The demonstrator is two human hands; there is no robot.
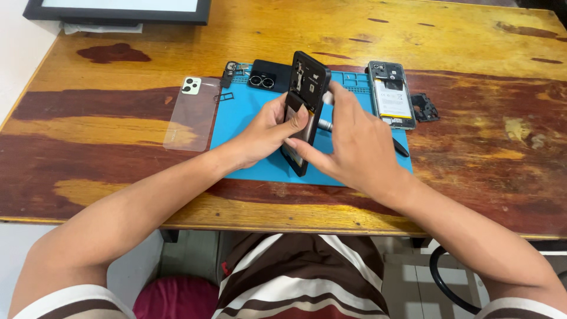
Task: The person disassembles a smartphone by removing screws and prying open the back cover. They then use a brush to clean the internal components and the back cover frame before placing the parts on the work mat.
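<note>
Worn wooden table (460, 35); on it blue mat (248, 124), clear case (192, 115), monitor (118, 10).

one view only, from the person's head, looking steeply down and forward over the chest onto the wooden table (460, 177). the blue mat (248, 127) sits centre frame, close in; beyond the mat the view reaches the table's far edge.

A clear phone case (192, 113) lies beside the blue mat (248, 127).
</note>
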